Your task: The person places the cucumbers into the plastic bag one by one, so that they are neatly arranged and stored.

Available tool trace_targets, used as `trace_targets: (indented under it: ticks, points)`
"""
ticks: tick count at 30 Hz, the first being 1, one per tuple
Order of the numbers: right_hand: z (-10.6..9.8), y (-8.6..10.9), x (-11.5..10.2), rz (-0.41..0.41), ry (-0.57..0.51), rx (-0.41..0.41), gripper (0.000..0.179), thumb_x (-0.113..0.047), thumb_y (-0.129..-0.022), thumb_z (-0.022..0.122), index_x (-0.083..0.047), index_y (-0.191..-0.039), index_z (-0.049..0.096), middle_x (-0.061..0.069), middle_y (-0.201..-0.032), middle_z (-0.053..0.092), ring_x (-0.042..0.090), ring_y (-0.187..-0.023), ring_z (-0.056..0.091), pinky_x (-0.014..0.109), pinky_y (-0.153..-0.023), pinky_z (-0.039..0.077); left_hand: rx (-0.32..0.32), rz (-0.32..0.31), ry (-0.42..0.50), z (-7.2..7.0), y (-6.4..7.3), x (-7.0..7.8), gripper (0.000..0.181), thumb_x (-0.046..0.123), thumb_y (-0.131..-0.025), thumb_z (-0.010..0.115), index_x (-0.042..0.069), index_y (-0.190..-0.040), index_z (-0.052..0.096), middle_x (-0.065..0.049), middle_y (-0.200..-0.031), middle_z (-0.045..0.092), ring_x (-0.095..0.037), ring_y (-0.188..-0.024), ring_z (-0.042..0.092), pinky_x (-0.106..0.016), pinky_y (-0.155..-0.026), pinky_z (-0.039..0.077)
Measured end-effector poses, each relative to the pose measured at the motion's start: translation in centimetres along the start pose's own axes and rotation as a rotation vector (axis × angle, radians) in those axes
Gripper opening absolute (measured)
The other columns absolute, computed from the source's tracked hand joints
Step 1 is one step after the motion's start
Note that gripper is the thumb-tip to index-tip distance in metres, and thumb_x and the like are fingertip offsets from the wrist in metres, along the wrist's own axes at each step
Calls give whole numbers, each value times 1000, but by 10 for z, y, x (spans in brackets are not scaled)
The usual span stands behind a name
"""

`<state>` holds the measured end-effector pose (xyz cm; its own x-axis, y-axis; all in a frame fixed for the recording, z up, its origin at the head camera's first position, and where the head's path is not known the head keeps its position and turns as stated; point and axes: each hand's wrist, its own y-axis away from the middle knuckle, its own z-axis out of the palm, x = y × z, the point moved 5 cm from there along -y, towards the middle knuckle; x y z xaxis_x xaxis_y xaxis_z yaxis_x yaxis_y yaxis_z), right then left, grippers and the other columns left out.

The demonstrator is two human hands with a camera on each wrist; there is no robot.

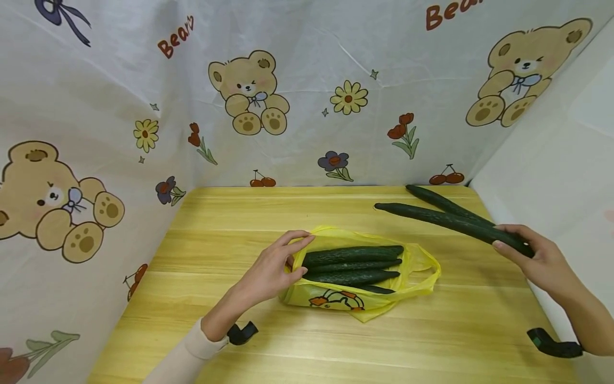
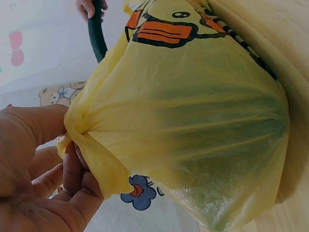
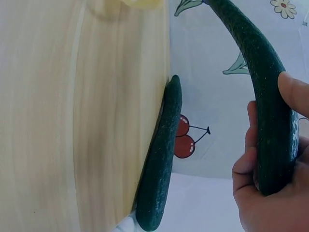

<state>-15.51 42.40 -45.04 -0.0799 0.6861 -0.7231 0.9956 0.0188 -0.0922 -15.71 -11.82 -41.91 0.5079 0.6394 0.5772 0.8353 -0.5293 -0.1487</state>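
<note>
A yellow plastic bag (image 1: 331, 298) with a printed cartoon face lies on its side on the wooden table, its mouth facing right. Several dark green cucumbers (image 1: 355, 256) lie inside it. At the bag's left end, my left hand (image 1: 271, 266) pinches the plastic; the left wrist view shows a gathered bunch (image 2: 79, 128) between thumb and fingers. Off to the right, my right hand (image 1: 542, 261) grips one end of a long cucumber (image 1: 431, 215), raised with its thin tip pointing left. Another cucumber (image 3: 161, 154) rests on the table beyond it, near the back right edge.
The wooden table (image 1: 201, 330) meets a back wall covered with bear-print cloth (image 1: 307, 160). A plain white side (image 1: 566, 176) borders it on the right. The bag's handle loop (image 1: 434, 272) spreads out toward the right.
</note>
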Motion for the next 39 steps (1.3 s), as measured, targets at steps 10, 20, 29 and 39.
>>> trace_targets:
  ticks: [10, 20, 29, 39]
  points:
    - [-1, 7, -7, -21, -34, -76, 41, -19, -111, 62, -17, -151, 54, -36, -128, 49, -18, -106, 51, 10, -74, 44, 20, -3, 15, 1, 3, -1, 72, 12, -97, 80, 17, -162, 51, 4, -164, 49, 0, -68, 49, -22, -65, 49]
    - [9, 13, -14, -148, -90, -225, 46, -4, -111, 55, -5, -157, 49, -32, -149, 45, -23, -132, 37, 5, -86, 39, 17, -4, 16, 1, 2, -1, 71, 13, -98, 79, 18, -162, 50, 3, -163, 49, 0, -68, 50, -22, -66, 51]
    - [29, 11, -41, -247, -134, -298, 42, 5, -105, 58, -2, -147, 57, -20, -138, 61, -4, -115, 61, 16, -83, 53, 19, -5, 21, 0, 2, -1, 73, 13, -97, 80, 20, -163, 50, 4, -164, 48, 0, -68, 52, -22, -67, 52]
    - [63, 4, -76, -350, -121, -301, 39, 2, -102, 66, -9, -140, 65, -22, -140, 61, -12, -126, 55, 5, -97, 42, 1, -22, 38, 3, 2, 0, 75, 11, -97, 80, 24, -163, 48, 7, -164, 47, -1, -68, 53, -23, -69, 53]
